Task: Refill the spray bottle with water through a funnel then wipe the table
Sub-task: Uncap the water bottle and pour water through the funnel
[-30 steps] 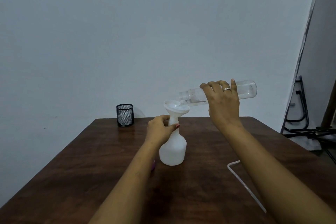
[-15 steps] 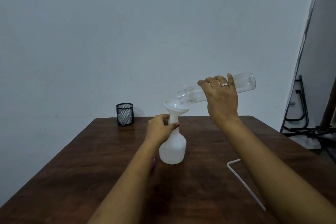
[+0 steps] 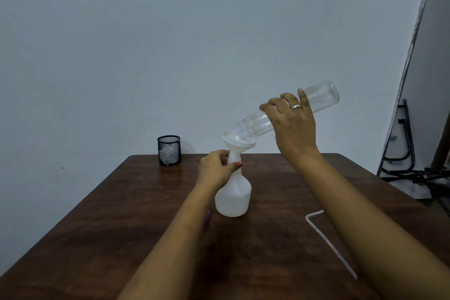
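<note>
A white spray bottle point(image 3: 233, 198) without its head stands in the middle of the brown table point(image 3: 136, 214). A white funnel point(image 3: 237, 144) sits in its neck. My left hand point(image 3: 216, 169) grips the bottle's neck just below the funnel. My right hand point(image 3: 293, 126) holds a clear water bottle point(image 3: 319, 98), tilted steeply with its mouth down in the funnel's bowl and its base raised to the upper right. The clear bottle looks almost drained.
A black mesh cup point(image 3: 169, 150) with something white inside stands at the table's far left edge. A thin clear tube point(image 3: 326, 238) lies on the table at the right, partly under my right forearm. A small pink thing point(image 3: 207, 216) peeks out beside my left forearm. Black metal stands point(image 3: 401, 153) lean by the wall at right.
My right hand has raised the clear bottle's base, so it has gone from nearly level to steeply tilted into the funnel. My left hand and the spray bottle have stayed put.
</note>
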{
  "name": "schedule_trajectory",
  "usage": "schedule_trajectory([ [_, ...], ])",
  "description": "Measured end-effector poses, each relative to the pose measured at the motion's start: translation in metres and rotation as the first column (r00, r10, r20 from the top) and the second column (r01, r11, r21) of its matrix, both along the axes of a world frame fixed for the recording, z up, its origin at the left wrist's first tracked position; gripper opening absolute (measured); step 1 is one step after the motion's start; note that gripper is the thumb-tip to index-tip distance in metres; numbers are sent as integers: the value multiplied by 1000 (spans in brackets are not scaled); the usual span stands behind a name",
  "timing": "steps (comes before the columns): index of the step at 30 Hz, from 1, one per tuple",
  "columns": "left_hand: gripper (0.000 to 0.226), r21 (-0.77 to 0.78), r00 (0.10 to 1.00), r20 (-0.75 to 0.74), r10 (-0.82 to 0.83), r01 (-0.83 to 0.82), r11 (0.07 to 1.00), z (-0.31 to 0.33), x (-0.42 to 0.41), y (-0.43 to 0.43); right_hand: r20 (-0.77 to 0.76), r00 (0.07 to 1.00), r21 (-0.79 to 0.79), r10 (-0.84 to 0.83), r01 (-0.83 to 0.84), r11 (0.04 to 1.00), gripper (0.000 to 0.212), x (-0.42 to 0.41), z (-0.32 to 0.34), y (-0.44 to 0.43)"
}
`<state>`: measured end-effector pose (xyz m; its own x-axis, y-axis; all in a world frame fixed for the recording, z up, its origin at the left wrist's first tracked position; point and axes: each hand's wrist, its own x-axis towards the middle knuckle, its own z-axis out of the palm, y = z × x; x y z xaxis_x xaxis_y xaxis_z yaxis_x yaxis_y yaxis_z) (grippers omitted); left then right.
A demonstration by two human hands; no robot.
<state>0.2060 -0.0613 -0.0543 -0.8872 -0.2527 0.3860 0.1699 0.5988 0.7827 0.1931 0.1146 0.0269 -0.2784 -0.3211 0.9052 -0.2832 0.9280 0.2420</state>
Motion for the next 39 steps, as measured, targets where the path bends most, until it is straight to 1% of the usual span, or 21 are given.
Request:
schedule_trajectory([
  [3,49,7,1000,-3,-2,2,1000,0,1,0,-39,999,18,7,-6,1000,49,-1,0,-2],
  [11,49,12,1000,-9,-11,12,1000,-2,2,-1,-122,993,52,-8,14,999,40,-4,4,-5],
  [16,51,10,1000,-3,-11,11,1000,-1,1,0,-152,988,65,29,-19,998,39,-6,5,-5],
  [18,51,6,1000,-2,-11,11,1000,-1,1,-1,-172,984,94,45,-29,995,40,-7,7,-6],
  [27,52,9,1000,6,-19,19,1000,-1,1,0,-111,992,141,62,-46,989,41,-8,5,-12],
  [30,53,21,1000,5,-19,19,1000,-2,1,1,-32,999,126,33,-28,992,44,-9,8,-11],
  [33,53,31,1000,11,-19,19,999,-2,2,1,157,987,121,-39,20,992,54,-9,9,-11],
  [35,55,50,1000,12,-10,9,999,-3,4,2,232,970,97,-72,51,994,59,-8,8,-9],
  [37,67,49,1000,11,15,-16,999,-5,9,0,290,950,54,-113,102,993,61,-7,7,-5],
  [39,82,9,998,37,47,-47,999,-11,17,-7,388,913,-9,-128,143,990,64,-9,3,2],
])
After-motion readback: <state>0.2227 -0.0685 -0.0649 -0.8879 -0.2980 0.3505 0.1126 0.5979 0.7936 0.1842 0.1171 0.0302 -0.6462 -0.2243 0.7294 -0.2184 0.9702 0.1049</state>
